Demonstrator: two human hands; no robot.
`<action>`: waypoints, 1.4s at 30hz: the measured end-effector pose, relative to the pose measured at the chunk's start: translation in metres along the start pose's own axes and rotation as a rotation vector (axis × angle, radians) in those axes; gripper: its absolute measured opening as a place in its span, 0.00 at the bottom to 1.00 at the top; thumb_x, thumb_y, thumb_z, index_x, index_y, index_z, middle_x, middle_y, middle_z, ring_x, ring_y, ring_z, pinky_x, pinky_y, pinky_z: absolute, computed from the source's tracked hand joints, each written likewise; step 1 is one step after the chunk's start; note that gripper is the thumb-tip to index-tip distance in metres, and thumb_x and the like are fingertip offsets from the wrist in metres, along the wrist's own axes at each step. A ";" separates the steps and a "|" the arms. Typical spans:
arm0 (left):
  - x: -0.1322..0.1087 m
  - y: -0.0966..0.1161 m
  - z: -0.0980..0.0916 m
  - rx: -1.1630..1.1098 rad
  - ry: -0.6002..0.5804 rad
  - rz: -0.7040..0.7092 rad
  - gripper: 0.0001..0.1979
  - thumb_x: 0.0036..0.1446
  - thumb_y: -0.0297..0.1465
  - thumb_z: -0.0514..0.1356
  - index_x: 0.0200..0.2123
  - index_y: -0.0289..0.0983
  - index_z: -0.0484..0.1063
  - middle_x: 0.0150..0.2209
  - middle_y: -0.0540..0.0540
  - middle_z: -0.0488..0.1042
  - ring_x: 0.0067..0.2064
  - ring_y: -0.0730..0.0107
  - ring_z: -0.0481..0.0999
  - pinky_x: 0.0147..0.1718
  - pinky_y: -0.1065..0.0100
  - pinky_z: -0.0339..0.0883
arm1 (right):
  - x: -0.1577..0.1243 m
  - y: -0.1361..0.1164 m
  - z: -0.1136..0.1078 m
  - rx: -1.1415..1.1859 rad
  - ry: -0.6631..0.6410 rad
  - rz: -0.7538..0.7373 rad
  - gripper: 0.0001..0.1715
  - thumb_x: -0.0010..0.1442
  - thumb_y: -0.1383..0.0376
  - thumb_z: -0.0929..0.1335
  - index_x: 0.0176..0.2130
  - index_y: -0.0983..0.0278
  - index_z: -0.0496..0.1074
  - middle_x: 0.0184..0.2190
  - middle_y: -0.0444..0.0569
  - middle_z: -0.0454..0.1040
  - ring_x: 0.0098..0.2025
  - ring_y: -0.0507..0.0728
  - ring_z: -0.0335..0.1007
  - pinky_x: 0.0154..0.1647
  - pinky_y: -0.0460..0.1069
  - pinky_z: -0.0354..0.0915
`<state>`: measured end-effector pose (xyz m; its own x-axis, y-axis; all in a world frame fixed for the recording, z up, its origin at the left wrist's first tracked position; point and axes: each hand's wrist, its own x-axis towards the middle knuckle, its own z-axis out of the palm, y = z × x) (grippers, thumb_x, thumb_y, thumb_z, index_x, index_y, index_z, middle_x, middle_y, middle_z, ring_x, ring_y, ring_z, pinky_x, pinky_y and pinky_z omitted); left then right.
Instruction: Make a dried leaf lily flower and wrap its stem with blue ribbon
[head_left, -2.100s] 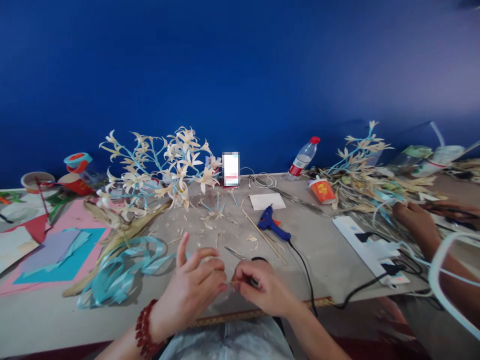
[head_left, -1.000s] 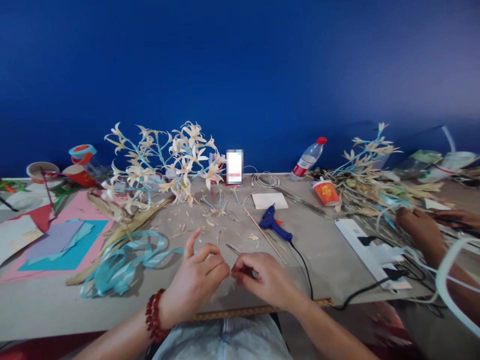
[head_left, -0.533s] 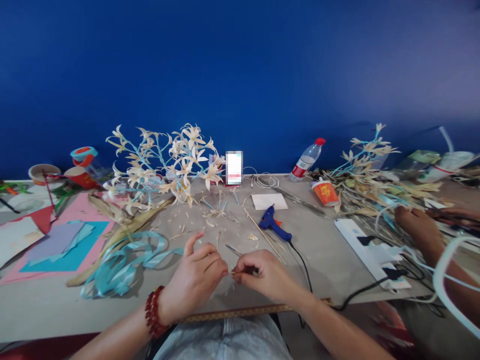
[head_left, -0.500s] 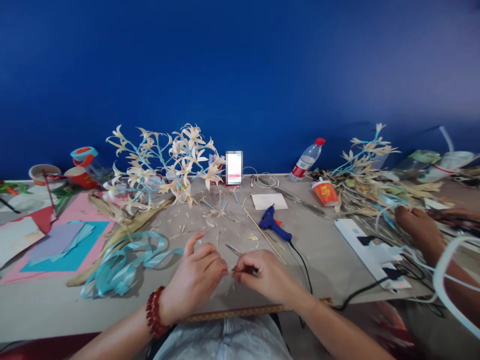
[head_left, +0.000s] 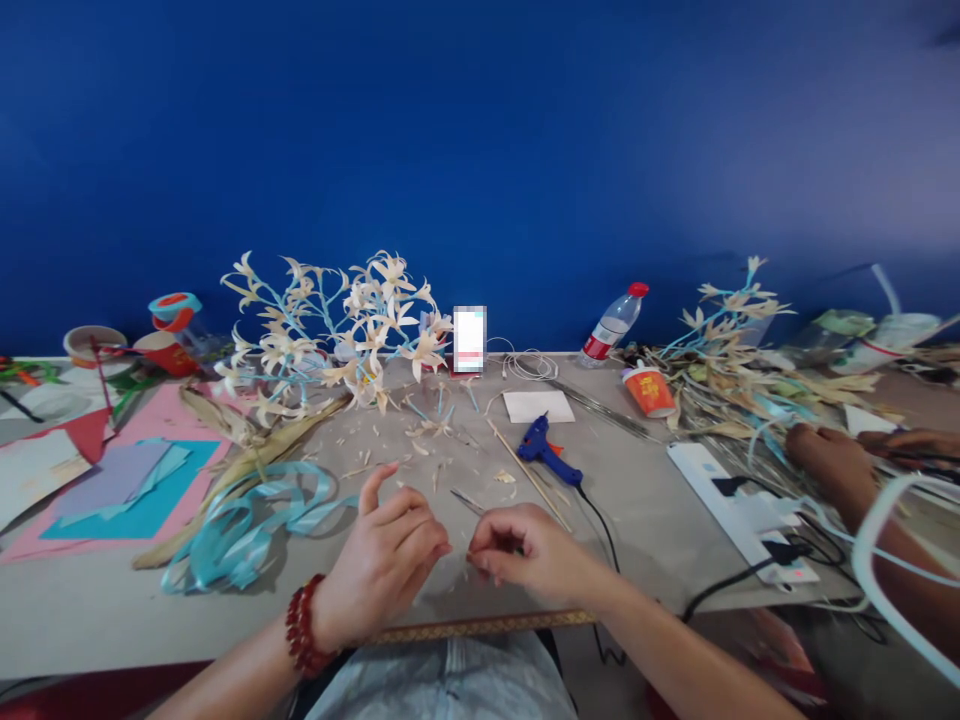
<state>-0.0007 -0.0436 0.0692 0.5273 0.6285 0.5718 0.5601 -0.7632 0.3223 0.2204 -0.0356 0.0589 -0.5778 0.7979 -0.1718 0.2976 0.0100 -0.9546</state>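
Note:
My left hand (head_left: pixel 397 548), with a red bead bracelet (head_left: pixel 304 628) at its wrist, is over the table's front part. One finger is raised and the others curl together; whatever their tips hold is hidden. Just to the right, my right hand (head_left: pixel 525 552) pinches thumb against fingers on something too small to make out. A narrow gap separates the hands' fingertips. Beyond them lie a thin metal tool (head_left: pixel 469 499) and a blue glue gun (head_left: pixel 551 455) on its side. Left of my left hand is a heap of light blue ribbon (head_left: pixel 225 540).
Pale flowers on blue stems (head_left: pixel 322 330) stand at the back, beside a phone (head_left: pixel 469 340). A bottle (head_left: pixel 615 325), an orange paper cup (head_left: pixel 649 393) and a power strip (head_left: pixel 739 515) are to the right. Another person's hand (head_left: pixel 832 460) works at far right. Coloured paper (head_left: pixel 150 510) lies left.
My hands have drawn slightly apart, the left one shifting a little to the left. The glue gun and ribbon stay in place.

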 end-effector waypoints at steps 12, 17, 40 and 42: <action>-0.009 -0.001 0.000 0.010 0.031 -0.011 0.09 0.64 0.25 0.55 0.31 0.39 0.71 0.27 0.53 0.77 0.37 0.68 0.74 0.62 0.46 0.43 | 0.002 -0.007 -0.002 -0.032 -0.176 -0.031 0.13 0.58 0.57 0.71 0.38 0.64 0.76 0.33 0.46 0.77 0.32 0.52 0.69 0.34 0.45 0.63; -0.010 -0.002 -0.004 0.007 0.044 0.013 0.08 0.63 0.24 0.56 0.32 0.40 0.72 0.27 0.53 0.78 0.37 0.67 0.74 0.62 0.45 0.42 | 0.006 0.001 0.002 0.363 -0.346 0.061 0.22 0.60 0.50 0.69 0.36 0.67 0.78 0.30 0.49 0.79 0.31 0.53 0.72 0.37 0.48 0.67; -0.028 -0.010 0.000 -0.078 0.060 -0.165 0.09 0.62 0.21 0.54 0.33 0.39 0.68 0.28 0.52 0.74 0.35 0.69 0.73 0.59 0.46 0.52 | 0.009 0.013 0.007 0.258 0.178 -0.025 0.22 0.41 0.54 0.80 0.28 0.65 0.73 0.22 0.41 0.71 0.25 0.50 0.63 0.27 0.44 0.57; -0.033 -0.012 0.007 -0.075 0.150 -0.209 0.08 0.62 0.22 0.55 0.35 0.40 0.68 0.29 0.52 0.74 0.35 0.68 0.73 0.57 0.48 0.56 | 0.009 0.017 0.012 0.428 0.239 -0.038 0.26 0.42 0.49 0.79 0.31 0.64 0.72 0.24 0.41 0.70 0.25 0.49 0.63 0.27 0.44 0.58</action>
<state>-0.0204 -0.0539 0.0408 0.3013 0.7484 0.5908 0.5951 -0.6317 0.4967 0.2114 -0.0354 0.0379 -0.3769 0.9182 -0.1222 -0.0887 -0.1671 -0.9819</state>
